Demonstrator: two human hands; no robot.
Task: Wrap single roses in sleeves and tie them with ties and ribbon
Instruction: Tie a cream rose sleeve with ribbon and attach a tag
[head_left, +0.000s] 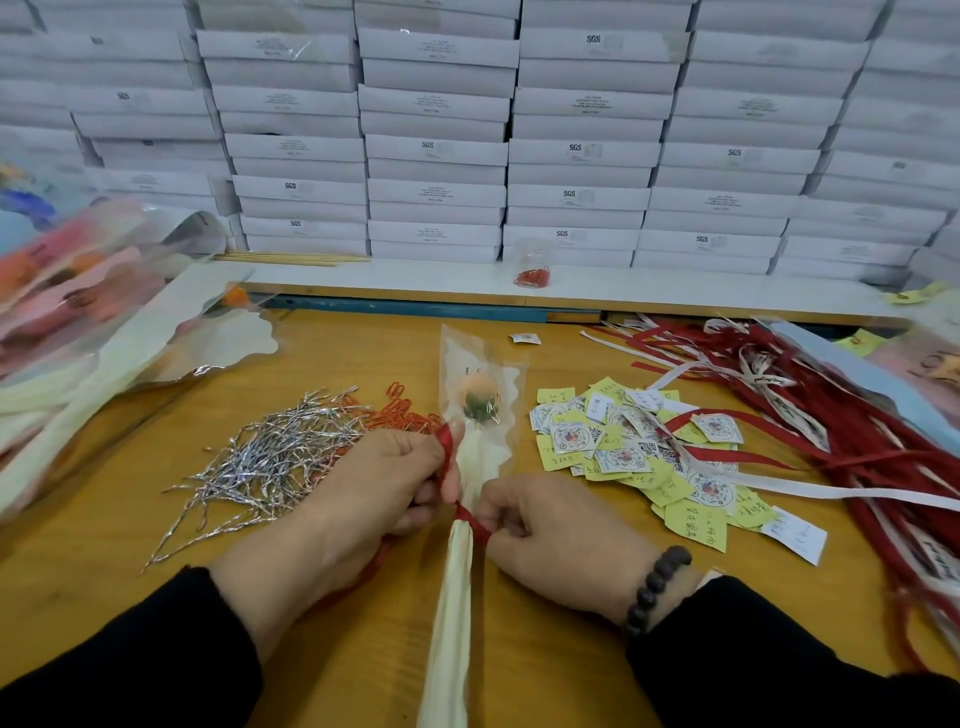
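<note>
tying red ribbon (470, 514) round a sleeved rose (478, 402).
left hand (387, 480) and right hand (558, 538) each pinching a ribbon end, above the surface (545, 649).

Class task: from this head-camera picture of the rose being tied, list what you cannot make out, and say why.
1. Knot state of the red ribbon: hidden by the left hand and right hand.
2. Wrapped rose stem end: cut off by the bottom edge.
3. Writing on the yellow and white tags: too small.
4. Wrapped flowers at left: blurred.
5. Small box print: too small.
</note>
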